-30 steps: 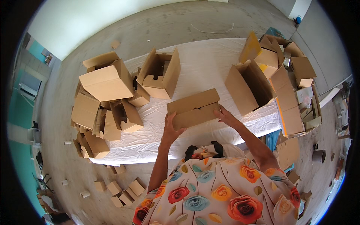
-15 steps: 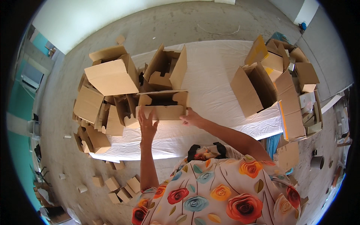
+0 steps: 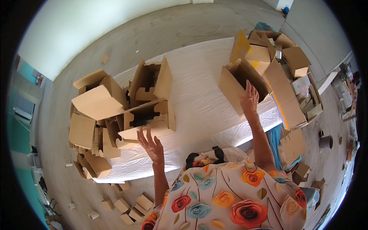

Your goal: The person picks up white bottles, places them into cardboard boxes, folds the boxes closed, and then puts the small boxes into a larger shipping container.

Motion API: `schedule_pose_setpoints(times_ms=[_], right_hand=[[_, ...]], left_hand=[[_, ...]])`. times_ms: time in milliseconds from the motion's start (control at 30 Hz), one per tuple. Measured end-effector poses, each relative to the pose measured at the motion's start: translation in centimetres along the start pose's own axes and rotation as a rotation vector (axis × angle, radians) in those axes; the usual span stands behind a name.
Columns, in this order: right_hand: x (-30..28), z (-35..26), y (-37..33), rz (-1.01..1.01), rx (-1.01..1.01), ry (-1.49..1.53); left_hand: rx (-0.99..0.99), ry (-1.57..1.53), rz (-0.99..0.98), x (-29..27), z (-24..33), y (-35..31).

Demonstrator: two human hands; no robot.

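Note:
My left hand (image 3: 153,146), fingers spread and holding nothing, is just in front of an open cardboard box (image 3: 163,127) at the near edge of the left cluster; whether a fingertip touches its flap I cannot tell. My right hand (image 3: 250,99) reaches over the near side of a tall open-topped cardboard box (image 3: 230,86) on the right. Its fingers are stretched out, and nothing shows in them. The inside of that box is dark. Behind the left box stands another open box (image 3: 163,78) with notched inner flaps.
A white cloth (image 3: 195,80) covers the table. More brown boxes (image 3: 99,101) are stacked at its left end. On the right, a large carton (image 3: 281,92) holds smaller boxes and packaging. Small cardboard pieces (image 3: 136,212) and a dark cylindrical container (image 3: 326,142) lie on the floor.
My right hand has left the left box's side and moved right to the tall box. My left hand has come away slightly toward me. The view has shifted and turned.

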State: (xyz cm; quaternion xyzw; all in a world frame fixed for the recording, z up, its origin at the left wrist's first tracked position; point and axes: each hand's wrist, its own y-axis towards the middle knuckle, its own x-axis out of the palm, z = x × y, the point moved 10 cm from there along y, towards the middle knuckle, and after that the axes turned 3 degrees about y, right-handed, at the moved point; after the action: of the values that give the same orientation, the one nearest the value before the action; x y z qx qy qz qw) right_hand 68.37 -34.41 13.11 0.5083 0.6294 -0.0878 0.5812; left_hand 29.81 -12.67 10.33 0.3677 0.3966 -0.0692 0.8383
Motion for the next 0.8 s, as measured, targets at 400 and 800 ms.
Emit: schedule_pose_setpoints(times_ms=[400, 800], right_hand=[[0.3, -3.7, -5.9, -0.361, -0.291, 0.502], [-1.9, 7.4, 8.3, 0.028, -0.167, 0.472]], left_hand=[[0.454, -0.620, -0.373, 6.0, 20.4, 2.1], [0.241, -0.238, -0.422, 11.4, 16.4, 3.1]])
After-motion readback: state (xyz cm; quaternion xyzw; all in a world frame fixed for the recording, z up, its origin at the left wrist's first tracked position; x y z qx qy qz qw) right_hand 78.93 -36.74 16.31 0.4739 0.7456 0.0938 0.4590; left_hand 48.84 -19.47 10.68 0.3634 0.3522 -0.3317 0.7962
